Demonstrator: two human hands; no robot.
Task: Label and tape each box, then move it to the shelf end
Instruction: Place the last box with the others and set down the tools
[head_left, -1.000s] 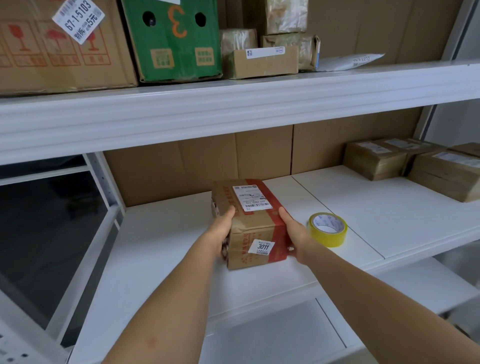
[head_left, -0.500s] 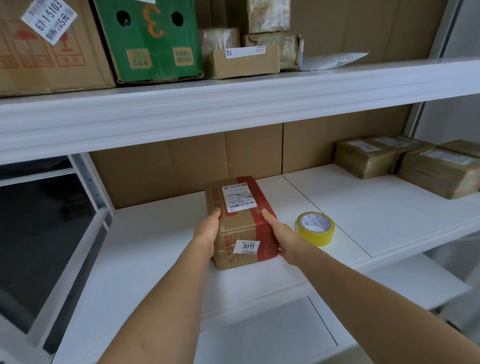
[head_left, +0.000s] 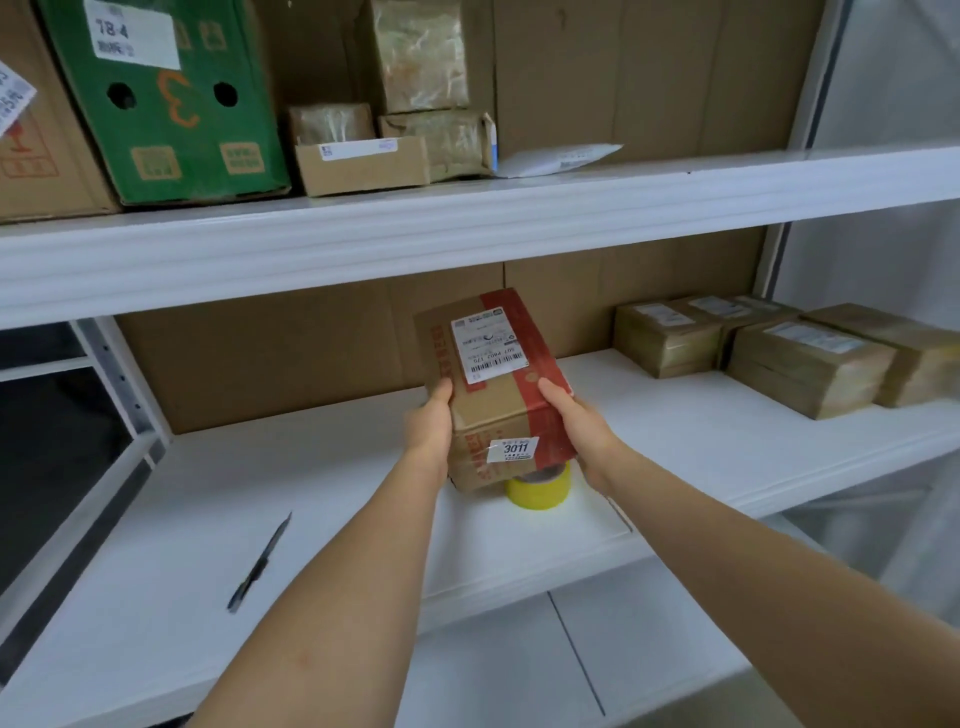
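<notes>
Having left the shelf (head_left: 311, 483), the box (head_left: 493, 395) rides centre-frame over the tape roll (head_left: 540, 491), both hands, left hand (head_left: 431, 431) and right hand (head_left: 582, 431), clamped on its sides, bound rightward.

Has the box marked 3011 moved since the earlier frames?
Yes. The box, held by the left hand and right hand, has been lifted off the shelf and carried right, now overlapping the tape roll.

The brown cardboard box (head_left: 493, 384) with red tape bands carries a white shipping label on top and a small sticker (marked 3011) on its near face; it sits tilted, raised above the white shelf (head_left: 675, 441).
</notes>
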